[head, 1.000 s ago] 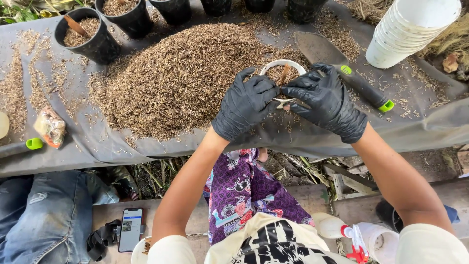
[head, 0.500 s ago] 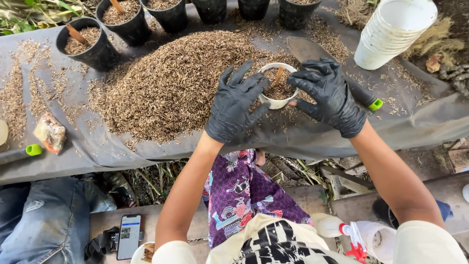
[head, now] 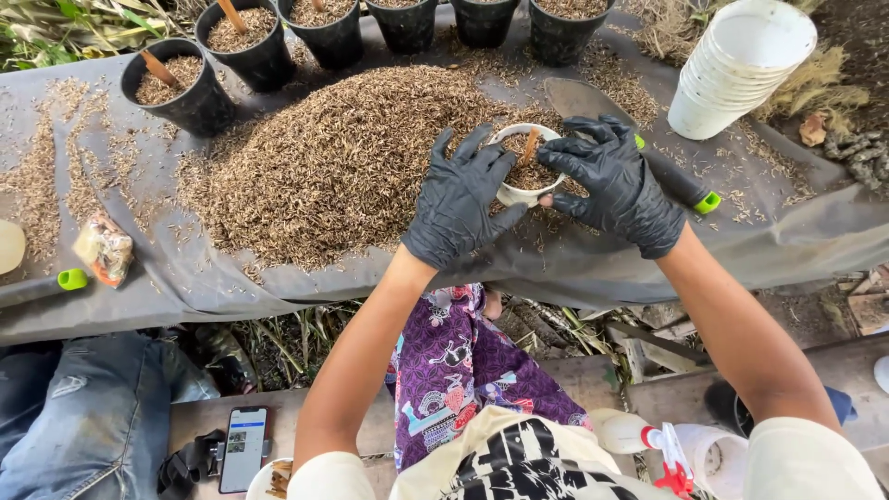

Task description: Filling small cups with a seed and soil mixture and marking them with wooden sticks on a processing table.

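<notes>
Your black-gloved left hand (head: 460, 199) and right hand (head: 619, 182) cup a small white plastic pot (head: 525, 167) (husk-filled, brown stick upright) over the husk heap (head: 343, 162); a crumpled orange-and-white packet (head: 104, 248) lies far left.

1 small crumpled packet (head: 104, 248), brown and yellowish with a red patch, lies on the grey tabletop (head: 185, 287) at the near left. 1 phone (head: 245, 448) lies on the bench near left, its upright rectangular screen lit white and blue.
</notes>
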